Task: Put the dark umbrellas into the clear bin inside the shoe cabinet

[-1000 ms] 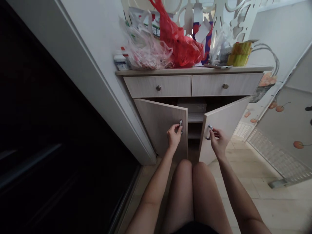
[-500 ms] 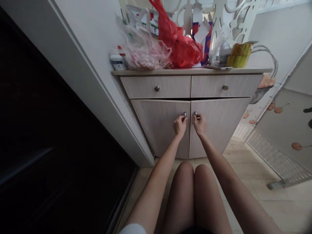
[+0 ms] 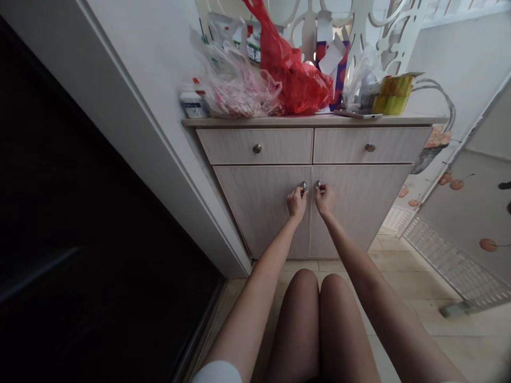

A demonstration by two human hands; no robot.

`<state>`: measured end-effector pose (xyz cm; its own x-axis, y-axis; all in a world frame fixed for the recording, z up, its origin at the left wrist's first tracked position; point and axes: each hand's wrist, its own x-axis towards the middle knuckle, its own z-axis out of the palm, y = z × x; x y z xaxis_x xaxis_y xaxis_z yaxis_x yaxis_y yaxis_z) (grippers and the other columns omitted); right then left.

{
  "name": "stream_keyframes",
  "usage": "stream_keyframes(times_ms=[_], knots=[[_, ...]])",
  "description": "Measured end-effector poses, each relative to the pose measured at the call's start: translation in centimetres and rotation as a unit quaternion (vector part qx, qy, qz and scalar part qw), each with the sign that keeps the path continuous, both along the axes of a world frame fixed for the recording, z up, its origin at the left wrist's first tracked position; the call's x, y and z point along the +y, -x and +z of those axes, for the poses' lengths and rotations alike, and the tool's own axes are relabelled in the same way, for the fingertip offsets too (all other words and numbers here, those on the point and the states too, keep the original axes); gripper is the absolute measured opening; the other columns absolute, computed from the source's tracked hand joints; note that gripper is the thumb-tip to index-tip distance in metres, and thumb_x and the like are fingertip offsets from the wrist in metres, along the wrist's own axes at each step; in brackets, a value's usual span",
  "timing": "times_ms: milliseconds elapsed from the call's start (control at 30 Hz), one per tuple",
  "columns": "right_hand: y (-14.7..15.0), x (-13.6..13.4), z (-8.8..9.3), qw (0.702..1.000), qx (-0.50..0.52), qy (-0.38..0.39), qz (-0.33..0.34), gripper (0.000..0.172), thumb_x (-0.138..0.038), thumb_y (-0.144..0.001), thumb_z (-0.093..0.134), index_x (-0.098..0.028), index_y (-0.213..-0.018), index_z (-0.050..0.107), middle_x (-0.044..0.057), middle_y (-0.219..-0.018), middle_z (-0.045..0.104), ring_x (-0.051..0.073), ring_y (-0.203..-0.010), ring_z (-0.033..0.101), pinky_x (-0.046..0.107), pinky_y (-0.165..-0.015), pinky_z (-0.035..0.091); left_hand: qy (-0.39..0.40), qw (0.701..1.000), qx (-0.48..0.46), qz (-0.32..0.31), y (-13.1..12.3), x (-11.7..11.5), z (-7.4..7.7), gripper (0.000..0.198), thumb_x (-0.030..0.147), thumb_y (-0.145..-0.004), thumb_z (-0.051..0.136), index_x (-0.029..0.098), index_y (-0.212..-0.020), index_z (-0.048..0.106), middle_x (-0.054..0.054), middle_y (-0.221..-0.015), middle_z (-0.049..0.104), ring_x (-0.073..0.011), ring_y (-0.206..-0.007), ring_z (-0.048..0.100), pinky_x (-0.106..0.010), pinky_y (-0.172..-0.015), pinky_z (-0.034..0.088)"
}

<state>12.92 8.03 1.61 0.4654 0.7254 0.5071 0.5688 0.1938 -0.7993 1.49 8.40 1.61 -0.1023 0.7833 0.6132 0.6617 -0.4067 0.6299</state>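
A pale wood-grain cabinet stands before me with its left door (image 3: pixel 259 207) and right door (image 3: pixel 359 207) flush in the frame. My left hand (image 3: pixel 296 203) pinches the small metal left door knob (image 3: pixel 304 185) near the middle seam. Just across the seam, my right hand (image 3: pixel 325 199) has its fingers closed on the right door knob (image 3: pixel 318 184). Both knobs are partly covered by fingertips. Above the doors are a left drawer (image 3: pixel 227 148) and a right drawer (image 3: pixel 399 146), both closed, each with a round knob.
On the cabinet top (image 3: pixel 339 121) sit a white bottle (image 3: pixel 193 102), a clear plastic bag (image 3: pixel 243 90), a red plastic bag (image 3: pixel 299 80), a flat phone-like device (image 3: pixel 358 114) and a yellow package (image 3: pixel 394 94). A dark door (image 3: pixel 80 213) is at left, a white panel with cherry prints (image 3: pixel 471 213) at right.
Both cabinet doors have moved inward. The dark gap along their top edge is gone, and they now lie flat, with my hands still on the knobs.
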Motion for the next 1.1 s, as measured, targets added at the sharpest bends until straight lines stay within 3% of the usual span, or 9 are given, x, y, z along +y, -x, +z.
stream_keyframes(times_ms=[600,700,800,833,900,967,1033,1100], knots=[[-0.2,-0.2,0.5,0.999,-0.001,0.034,0.009,0.035,-0.046,-0.093,0.048,-0.016,-0.100,0.065,0.012,-0.099,0.071,0.021,-0.083,0.063,0.031,-0.075,0.044,0.053,0.997,0.054,-0.020,0.1,-0.1,1.5,0.015,0.017,-0.091,0.061,0.015,-0.104,0.068,-0.015,-0.103,0.073,-0.0219,-0.092,0.068,-0.034,-0.087,0.047],[-1.0,-0.5,0.9,0.999,0.010,0.009,0.036,0.041,-0.051,-0.086,0.057,-0.015,-0.103,0.066,0.012,-0.095,0.070,0.022,-0.082,0.061,0.031,-0.074,0.044,0.076,0.996,0.007,-0.041,0.9,-0.6,2.2,0.023,0.015,-0.086,0.067,0.016,-0.109,0.069,-0.011,-0.093,0.073,-0.0199,-0.085,0.067,-0.032,-0.083,0.048],[-2.3,-1.7,1.7,0.994,0.068,-0.041,0.075,0.056,-0.049,-0.078,0.062,-0.012,-0.120,0.063,0.002,-0.075,0.061,0.018,-0.072,0.055,0.029,-0.069,0.043,0.120,0.979,-0.142,-0.082,2.6,-1.6,3.1,0.044,0.019,-0.083,0.071,0.017,-0.127,0.063,0.002,-0.067,0.061,-0.0132,-0.062,0.058,-0.028,-0.073,0.047],[-2.7,-2.5,2.0,0.987,0.107,-0.052,0.104,0.061,-0.046,-0.078,0.062,-0.011,-0.128,0.059,-0.003,-0.067,0.054,0.015,-0.065,0.051,0.027,-0.065,0.041,0.151,0.959,-0.203,-0.127,3.3,-2.2,3.4,0.053,0.021,-0.084,0.071,0.019,-0.135,0.058,0.006,-0.060,0.054,-0.0103,-0.054,0.051,-0.027,-0.068,0.046],[-3.6,-4.3,2.5,0.956,0.204,-0.051,0.207,0.074,-0.039,-0.076,0.060,-0.016,-0.146,0.045,-0.012,-0.057,0.037,0.011,-0.052,0.037,0.023,-0.055,0.034,0.211,0.891,-0.313,-0.251,4.5,-3.5,3.9,0.065,0.023,-0.085,0.069,0.024,-0.146,0.047,0.012,-0.054,0.040,-0.0055,-0.042,0.036,-0.024,-0.061,0.043],[-4.3,-6.5,2.9,0.895,0.301,-0.028,0.329,0.085,-0.032,-0.074,0.061,-0.027,-0.154,0.033,-0.014,-0.055,0.026,0.009,-0.045,0.022,0.020,-0.048,0.025,0.233,0.819,-0.390,-0.350,5.3,-5.1,4.2,0.064,0.021,-0.088,0.062,0.029,-0.149,0.044,0.013,-0.055,0.032,-0.0031,-0.038,0.023,-0.023,-0.058,0.040],[-4.8,-8.5,3.1,0.828,0.372,-0.011,0.419,0.086,-0.028,-0.073,0.062,-0.035,-0.153,0.033,-0.015,-0.056,0.022,0.008,-0.044,0.012,0.020,-0.044,0.017,0.215,0.784,-0.442,-0.380,5.4,-6.5,4.2,0.055,0.021,-0.093,0.053,0.032,-0.146,0.047,0.013,-0.057,0.027,-0.0033,-0.038,0.015,-0.023,-0.057,0.038],[-5.1,-9.9,2.9,0.784,0.415,-0.009,0.462,0.079,-0.027,-0.073,0.063,-0.037,-0.148,0.040,-0.014,-0.056,0.018,0.008,-0.045,0.005,0.020,-0.042,0.012,0.194,0.776,-0.470,-0.372,5.0,-7.7,3.9,0.046,0.023,-0.097,0.046,0.033,-0.142,0.052,0.012,-0.059,0.023,-0.0047,-0.040,0.009,-0.024,-0.058,0.037]])
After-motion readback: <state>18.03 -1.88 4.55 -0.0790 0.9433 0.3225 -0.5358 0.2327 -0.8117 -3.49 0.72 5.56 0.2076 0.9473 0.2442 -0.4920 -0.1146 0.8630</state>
